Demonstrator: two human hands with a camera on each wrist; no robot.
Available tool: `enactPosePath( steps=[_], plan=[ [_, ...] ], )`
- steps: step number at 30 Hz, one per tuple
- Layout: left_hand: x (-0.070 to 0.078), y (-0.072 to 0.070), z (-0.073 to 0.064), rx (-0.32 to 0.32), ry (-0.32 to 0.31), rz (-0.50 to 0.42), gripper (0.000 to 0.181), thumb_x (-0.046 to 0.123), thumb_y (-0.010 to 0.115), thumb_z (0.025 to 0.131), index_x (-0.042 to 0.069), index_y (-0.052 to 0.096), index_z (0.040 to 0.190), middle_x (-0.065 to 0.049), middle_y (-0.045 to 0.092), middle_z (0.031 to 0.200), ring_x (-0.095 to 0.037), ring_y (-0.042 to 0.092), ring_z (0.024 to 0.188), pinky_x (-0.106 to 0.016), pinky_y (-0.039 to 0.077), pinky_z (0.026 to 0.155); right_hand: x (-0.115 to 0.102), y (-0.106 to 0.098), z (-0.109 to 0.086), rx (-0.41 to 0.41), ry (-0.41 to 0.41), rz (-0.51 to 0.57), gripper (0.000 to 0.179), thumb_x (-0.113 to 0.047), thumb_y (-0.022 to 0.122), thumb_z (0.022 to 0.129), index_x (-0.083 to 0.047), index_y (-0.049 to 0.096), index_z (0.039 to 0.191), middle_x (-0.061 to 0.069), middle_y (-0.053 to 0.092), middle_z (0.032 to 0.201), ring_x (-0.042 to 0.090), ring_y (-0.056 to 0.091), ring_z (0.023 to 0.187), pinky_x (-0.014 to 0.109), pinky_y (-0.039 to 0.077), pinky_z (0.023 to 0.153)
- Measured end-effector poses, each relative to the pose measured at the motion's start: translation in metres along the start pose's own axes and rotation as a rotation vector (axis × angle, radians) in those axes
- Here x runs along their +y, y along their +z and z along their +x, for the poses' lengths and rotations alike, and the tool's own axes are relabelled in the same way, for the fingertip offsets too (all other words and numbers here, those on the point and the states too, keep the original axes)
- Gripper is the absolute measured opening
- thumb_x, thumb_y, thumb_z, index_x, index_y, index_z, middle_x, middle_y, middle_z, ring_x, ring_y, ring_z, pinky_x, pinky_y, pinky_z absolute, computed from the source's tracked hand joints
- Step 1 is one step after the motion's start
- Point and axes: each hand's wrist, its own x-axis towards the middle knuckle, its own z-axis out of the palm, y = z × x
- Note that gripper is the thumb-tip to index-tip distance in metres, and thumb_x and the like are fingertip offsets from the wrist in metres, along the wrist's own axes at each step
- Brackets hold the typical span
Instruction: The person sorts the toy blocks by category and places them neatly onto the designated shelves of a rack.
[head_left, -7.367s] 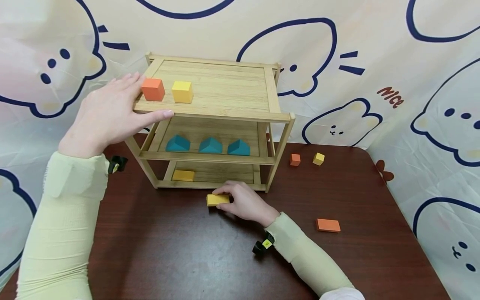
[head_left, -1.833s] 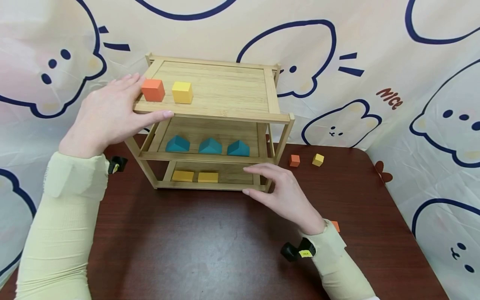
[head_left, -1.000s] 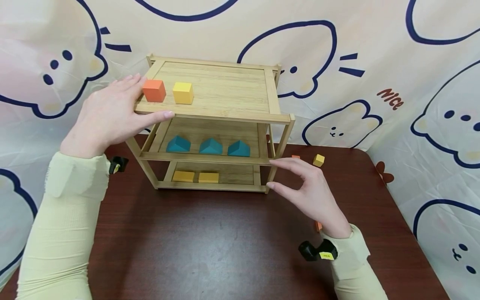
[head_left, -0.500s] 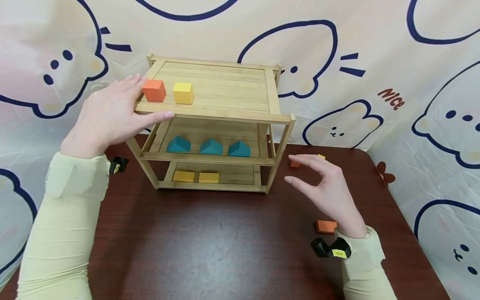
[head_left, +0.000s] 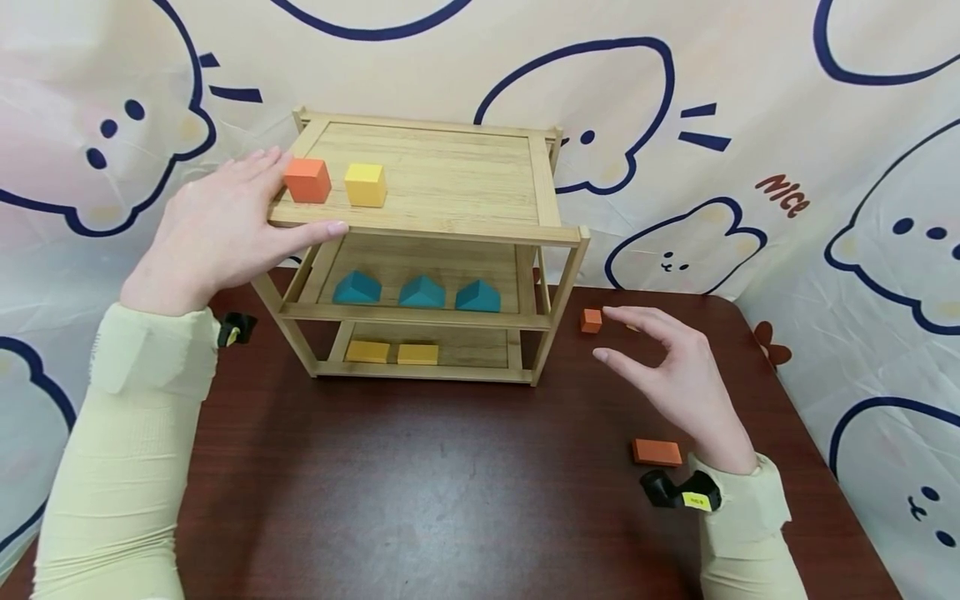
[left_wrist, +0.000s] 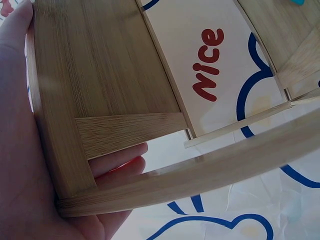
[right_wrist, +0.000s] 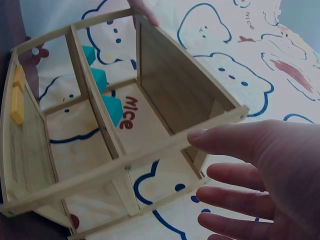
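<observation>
My left hand (head_left: 217, 229) grips the top left corner of a three-tier wooden shelf (head_left: 465, 179). In the left wrist view, its fingers (left_wrist: 120, 159) reach round the wood. An orange cube (head_left: 307, 181) stands by that hand on the top tier, with a yellow cube (head_left: 366, 185) to its right. Three teal triangular blocks (head_left: 422, 292) line the middle tier. Two flat yellow rectangular blocks (head_left: 417, 355) lie side by side on the bottom tier. Holding nothing, my right hand (head_left: 686, 383) hovers right of the shelf, thumb and fingers spread.
Right of the shelf, a small orange cube (head_left: 591, 321) sits near my right fingertips. Another small yellow cube (head_left: 632, 328) is mostly hidden behind that hand. Below the hand an orange rectangular block (head_left: 657, 452) lies on the dark table (head_left: 420, 500). Patterned cloth walls enclose the back and sides.
The yellow rectangular block my right hand pinched earlier now lies on the bottom tier beside the other. That hand has let go and moved right, away from the shelf. My left hand stays put.
</observation>
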Motion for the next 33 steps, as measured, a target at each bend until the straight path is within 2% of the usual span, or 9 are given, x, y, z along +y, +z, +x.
enactPosePath(
  steps=[7, 20, 27, 33],
  plan=[
    [0.001, 0.0, 0.0, -0.002, -0.004, -0.002, 0.107, 0.079, 0.048, 0.089, 0.003, 0.025, 0.161, -0.025, 0.018, 0.163, -0.051, 0.022, 0.146, -0.069, 0.024, 0.111, 0.01, -0.008, 0.0, -0.027, 0.057, -0.026, 0.051, -0.033, 0.083, 0.088, -0.02, 0.068, 0.134, -0.002, 0.065, 0.132, 0.021, 0.057, 0.124, 0.054, 0.046, 0.101],
    [-0.001, 0.001, 0.0, 0.003, 0.006, 0.007, 0.107, 0.078, 0.049, 0.09, 0.001, 0.026, 0.16, -0.026, 0.02, 0.162, -0.051, 0.022, 0.146, -0.069, 0.023, 0.111, 0.026, -0.027, -0.006, -0.08, 0.167, -0.058, 0.054, -0.039, 0.08, 0.09, -0.02, 0.065, 0.138, 0.005, 0.063, 0.137, 0.027, 0.054, 0.127, 0.058, 0.047, 0.098],
    [-0.001, 0.001, 0.0, 0.007, 0.008, 0.007, 0.107, 0.078, 0.049, 0.089, 0.002, 0.026, 0.16, -0.026, 0.02, 0.162, -0.051, 0.023, 0.146, -0.069, 0.024, 0.111, 0.037, -0.033, -0.011, -0.181, 0.186, -0.128, 0.057, -0.039, 0.079, 0.09, -0.011, 0.065, 0.137, 0.014, 0.063, 0.135, 0.033, 0.056, 0.123, 0.059, 0.05, 0.093],
    [-0.001, 0.001, 0.0, 0.007, 0.009, 0.008, 0.107, 0.078, 0.05, 0.089, 0.002, 0.026, 0.16, -0.026, 0.02, 0.162, -0.05, 0.023, 0.146, -0.069, 0.024, 0.111, 0.045, -0.035, -0.017, -0.27, 0.217, -0.158, 0.063, -0.047, 0.076, 0.091, -0.007, 0.064, 0.137, 0.019, 0.062, 0.136, 0.038, 0.055, 0.124, 0.063, 0.049, 0.093]
  ],
)
